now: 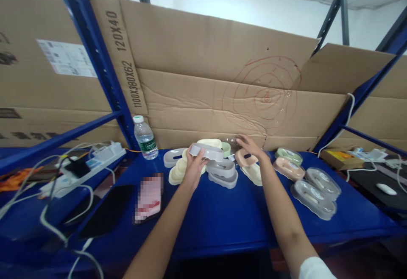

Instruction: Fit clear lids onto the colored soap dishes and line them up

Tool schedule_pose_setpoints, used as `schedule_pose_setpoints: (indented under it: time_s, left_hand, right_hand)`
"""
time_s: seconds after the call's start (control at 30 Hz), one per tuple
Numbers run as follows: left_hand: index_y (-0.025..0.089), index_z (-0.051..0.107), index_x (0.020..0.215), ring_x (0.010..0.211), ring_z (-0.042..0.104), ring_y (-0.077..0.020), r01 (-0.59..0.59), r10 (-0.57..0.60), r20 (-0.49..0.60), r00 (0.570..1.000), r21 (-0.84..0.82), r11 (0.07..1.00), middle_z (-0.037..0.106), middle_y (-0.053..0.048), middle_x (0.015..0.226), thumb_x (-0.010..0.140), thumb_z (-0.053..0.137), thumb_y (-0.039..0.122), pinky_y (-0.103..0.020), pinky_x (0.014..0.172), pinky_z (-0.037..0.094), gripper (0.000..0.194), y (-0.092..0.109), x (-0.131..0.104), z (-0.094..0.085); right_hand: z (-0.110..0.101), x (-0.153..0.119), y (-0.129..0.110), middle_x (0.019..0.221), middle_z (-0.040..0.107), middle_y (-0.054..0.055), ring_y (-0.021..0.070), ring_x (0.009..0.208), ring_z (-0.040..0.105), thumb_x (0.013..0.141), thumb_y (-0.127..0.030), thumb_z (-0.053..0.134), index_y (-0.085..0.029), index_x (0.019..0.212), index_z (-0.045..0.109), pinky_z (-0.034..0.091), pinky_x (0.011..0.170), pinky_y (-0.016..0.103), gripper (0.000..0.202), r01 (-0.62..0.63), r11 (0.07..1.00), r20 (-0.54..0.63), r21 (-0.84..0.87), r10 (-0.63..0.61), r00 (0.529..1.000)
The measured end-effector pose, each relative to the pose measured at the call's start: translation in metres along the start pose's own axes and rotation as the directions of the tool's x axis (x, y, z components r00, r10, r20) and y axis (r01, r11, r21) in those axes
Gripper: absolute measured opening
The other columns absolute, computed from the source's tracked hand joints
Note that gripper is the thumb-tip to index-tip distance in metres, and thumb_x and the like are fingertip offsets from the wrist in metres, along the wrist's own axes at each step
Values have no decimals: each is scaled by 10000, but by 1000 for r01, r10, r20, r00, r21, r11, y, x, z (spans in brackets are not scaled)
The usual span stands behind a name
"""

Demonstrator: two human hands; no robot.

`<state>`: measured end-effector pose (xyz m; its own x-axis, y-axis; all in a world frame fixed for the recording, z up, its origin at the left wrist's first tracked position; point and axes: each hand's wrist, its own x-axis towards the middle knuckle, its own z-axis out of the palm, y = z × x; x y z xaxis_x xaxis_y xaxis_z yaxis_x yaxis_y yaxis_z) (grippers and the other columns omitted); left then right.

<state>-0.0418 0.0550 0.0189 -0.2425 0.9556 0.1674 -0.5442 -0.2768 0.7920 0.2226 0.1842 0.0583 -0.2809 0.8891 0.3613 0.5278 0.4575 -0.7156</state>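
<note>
My left hand [194, 166] is closed on a grey plastic tray [208, 152], held above the pile. Below and right of it, several grey trays [222, 173] are stacked, with cream trays [178, 171] to the left. My right hand [250, 146] reaches to the back of the pile, its fingers bent at a clear plastic piece [232, 145]; whether it grips this piece is unclear. Under the right hand lies a peach tray [245, 158], and a cream tray [253, 174] is in front of it. A green piece [226, 149] is partly hidden between the hands.
A water bottle [146, 139], a phone [149, 198] and a power strip [85, 168] with cables are on the left. Several closed cases, including a clear one [314, 198], lie on the right. Cardboard [203, 101] stands behind the blue table [222, 224].
</note>
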Motion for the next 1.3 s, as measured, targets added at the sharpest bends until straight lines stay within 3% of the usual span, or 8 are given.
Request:
schedule_pose_setpoints:
  time_s: [0.13, 0.33, 0.47, 0.67, 0.77, 0.93, 1.13, 1.3]
  left_hand:
    - [356, 422, 1367, 1154, 688, -187, -15, 15, -3, 1000, 22, 1000, 590, -60, 1434, 833, 834, 497, -417, 996, 592, 689, -1, 1, -1]
    - [367, 414, 1405, 1265, 640, -212, -38, 38, -4, 999, 58, 998, 531, -68, 1525, 822, 848, 476, -402, 1021, 579, 735, -3, -1, 3]
    - [377, 428, 1403, 1326, 607, -238, -43, 43, 6, 999, 86, 995, 512, -68, 1556, 805, 861, 473, -374, 1004, 578, 745, -3, -5, 7]
    - [369, 411, 1418, 1305, 622, -246, -44, 41, 33, 999, 104, 994, 555, -87, 1510, 769, 885, 481, -355, 981, 576, 811, -6, -8, 10]
    - [359, 405, 1406, 1291, 630, -238, -46, 43, 30, 999, 107, 993, 575, -89, 1482, 761, 889, 492, -350, 998, 562, 818, -6, -7, 8]
    - [369, 413, 1408, 1315, 615, -234, -67, 62, 45, 997, 106, 992, 573, -74, 1493, 774, 871, 528, -361, 1024, 552, 798, -3, -8, 8]
    - [336, 447, 1426, 1294, 632, -258, -66, 54, 99, 994, 122, 990, 579, -99, 1485, 773, 868, 530, -386, 1019, 565, 800, 0, -11, 11]
    - [319, 408, 1449, 1247, 649, -254, -79, 59, 129, 990, 154, 985, 604, -100, 1420, 737, 897, 499, -386, 1012, 571, 882, -2, -12, 12]
  right_hand:
    - [-3, 0, -14, 1498, 621, 146, 302, 1459, 509, 946, -655, 632, -211, 1393, 654, 316, 1259, 531, 630, 50, 999, 9, 15, -50, 999]
    - [17, -5, -57, 1393, 707, 87, 252, 1288, 650, 984, -637, 594, -242, 1313, 720, 470, 1156, 438, 529, 154, 981, 219, 119, -177, 960]
    - [32, -8, -65, 1358, 725, 94, 268, 1242, 673, 970, -660, 608, -237, 1311, 726, 511, 1119, 458, 556, 131, 980, 328, 153, -175, 928]
    - [33, -18, -75, 1556, 580, 69, 256, 1359, 609, 852, -637, 776, -324, 1573, 488, 564, 1067, 395, 837, 91, 969, 533, 230, -203, 821]
    - [30, -24, -90, 1579, 557, 46, 266, 1424, 549, 805, -560, 848, -321, 1535, 541, 472, 1178, 419, 827, 143, 963, 583, 229, -253, 772]
    - [28, -30, -107, 1482, 647, 30, 275, 1385, 586, 841, -508, 824, -307, 1382, 692, 442, 1194, 427, 592, 218, 952, 539, 215, -302, 786]
    - [8, -28, -100, 1405, 705, 22, 318, 1389, 586, 866, -665, 727, -258, 1179, 815, 479, 1159, 432, 521, 94, 966, 594, 242, -224, 773]
    - [-37, -27, -67, 1147, 808, 38, 289, 1084, 742, 838, -703, 706, -236, 1137, 831, 603, 963, 404, 569, 12, 999, 339, 43, -26, 941]
